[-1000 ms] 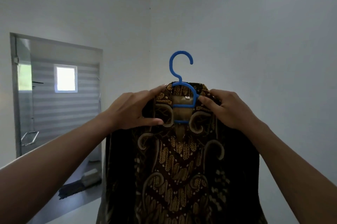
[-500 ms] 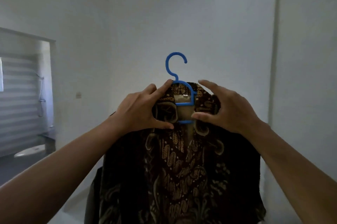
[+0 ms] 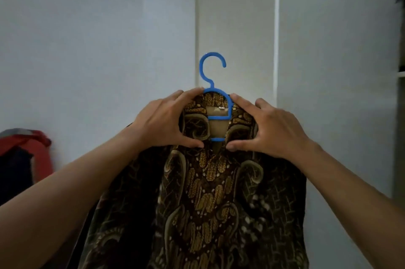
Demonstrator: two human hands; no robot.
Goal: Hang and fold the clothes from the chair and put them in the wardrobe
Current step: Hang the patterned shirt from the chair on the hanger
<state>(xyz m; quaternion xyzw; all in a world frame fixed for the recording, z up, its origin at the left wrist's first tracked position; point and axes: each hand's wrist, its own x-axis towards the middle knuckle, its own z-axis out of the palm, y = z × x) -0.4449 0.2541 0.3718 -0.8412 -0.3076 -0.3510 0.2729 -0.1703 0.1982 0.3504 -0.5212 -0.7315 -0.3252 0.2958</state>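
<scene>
Since the earlier frame the view is swinging right: the doorway is gone, tall white panels [image 3: 236, 27], probably the wardrobe front, are now standing behind the blue hanger [image 3: 219, 117], and both hands are keeping their grip. The patterned shirt [image 3: 208, 192] is hanging from the hanger, held in the air before the panels and not yet on any rail. To do this step well, keep the collar centred, the shoulders level and the hook upright and free. The left hand [image 3: 162, 124] is pinching the collar's left side, thumb beneath and fingers on top. The right hand [image 3: 274, 128] is mirroring it, partly closed round cloth and hanger.
</scene>
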